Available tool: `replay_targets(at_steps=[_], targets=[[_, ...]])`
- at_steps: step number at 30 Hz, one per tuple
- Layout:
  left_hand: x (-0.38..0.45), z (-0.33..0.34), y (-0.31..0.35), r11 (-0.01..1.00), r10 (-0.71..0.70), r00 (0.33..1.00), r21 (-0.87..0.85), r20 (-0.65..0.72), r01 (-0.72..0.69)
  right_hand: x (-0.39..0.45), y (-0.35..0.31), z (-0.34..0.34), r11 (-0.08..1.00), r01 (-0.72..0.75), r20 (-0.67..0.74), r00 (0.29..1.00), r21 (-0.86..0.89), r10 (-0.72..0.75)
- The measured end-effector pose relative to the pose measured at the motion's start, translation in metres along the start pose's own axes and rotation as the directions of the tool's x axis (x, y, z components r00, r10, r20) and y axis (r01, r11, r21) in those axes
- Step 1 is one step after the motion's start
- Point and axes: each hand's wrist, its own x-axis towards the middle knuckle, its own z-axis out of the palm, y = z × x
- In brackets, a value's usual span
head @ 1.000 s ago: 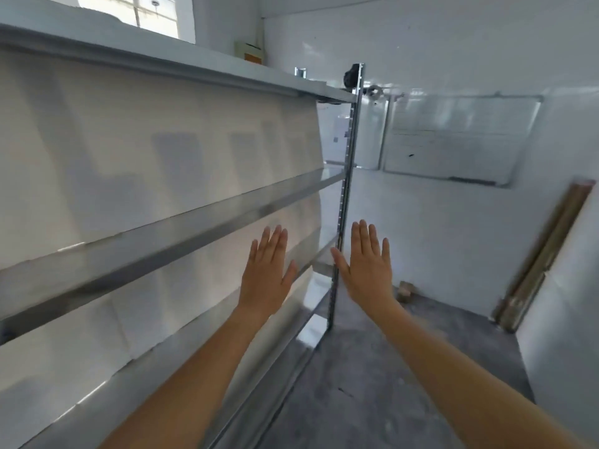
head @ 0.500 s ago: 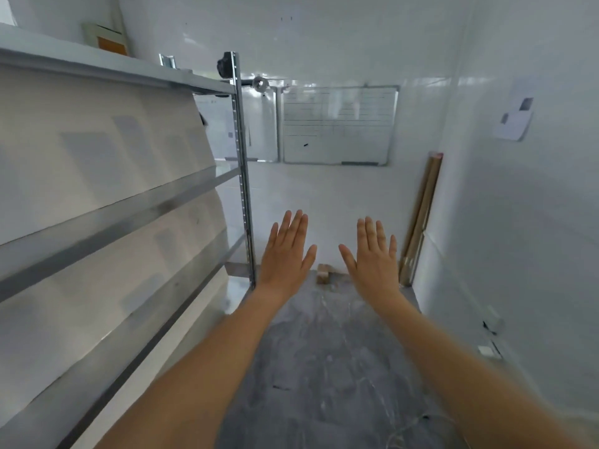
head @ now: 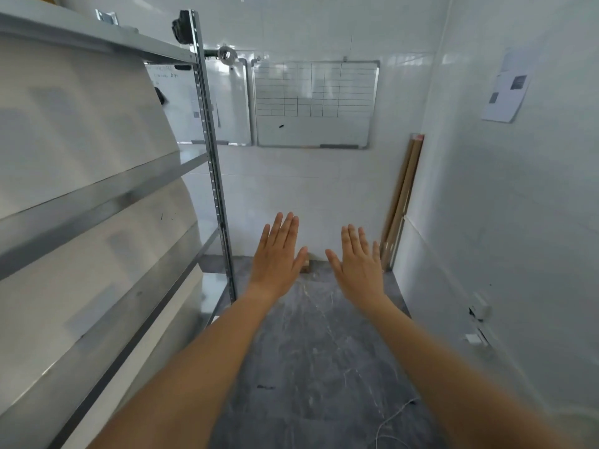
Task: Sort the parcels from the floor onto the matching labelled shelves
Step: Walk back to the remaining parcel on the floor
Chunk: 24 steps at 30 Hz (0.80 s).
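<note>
Two bare arms are reaching forward over the grey floor (head: 311, 367), and both hands are holding nothing. The left hand (head: 277, 260) is showing its back with fingers straight and close together, thumb angling out to the right; the right hand (head: 358, 267) is mirroring it just beside, fingers straight and slightly fanned, thumb pointing left. The hands are staying apart, not touching each other. Metal shelves (head: 97, 202) are running along the left side, with a slotted upright post (head: 212, 163) standing at their far end; the shelf bays are looking blurred and pale, so labels cannot be read. Parcels cannot be made out clearly; only a small brownish block (head: 306, 266) is sitting on the floor by the far wall, partly hidden between the two hands. A gridded whiteboard (head: 314, 103) is hanging on the far wall, wooden strips (head: 403, 196) are leaning in the right corner, and a paper sheet (head: 507, 89) is hanging on the right wall.
</note>
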Motion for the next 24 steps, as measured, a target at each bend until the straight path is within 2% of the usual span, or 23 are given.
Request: replay_targets(at_steps=[3, 7, 15, 21, 24], targets=[[0.014, 0.016, -0.02, 0.998, -0.031, 0.999, -0.045, 0.029, 0.032, 0.02, -0.012, 0.022, 1.0, -0.015, 0.016, 1.0, 0.014, 0.015], [0.037, 0.034, -0.041, 0.998, 0.003, 0.998, -0.058, 0.056, 0.0, 0.049, -0.018, 0.043, 0.999, -0.053, 0.035, 0.998, 0.002, 0.053], [0.089, 0.075, -0.073, 0.997, -0.026, 0.995, -0.073, 0.096, 0.033, 0.109, -0.003, 0.073, 0.997, -0.078, 0.035, 0.996, -0.005, 0.078], [0.14, 0.112, -0.084, 0.996, -0.063, 0.991, -0.058, 0.114, 0.07, 0.169, 0.027, 0.101, 0.999, -0.044, 0.03, 0.999, -0.015, 0.045], [0.172, 0.127, -0.087, 0.995, -0.091, 0.989, -0.038, 0.119, 0.096, 0.207, 0.04, 0.114, 0.997, 0.024, 0.043, 0.999, -0.068, -0.021]])
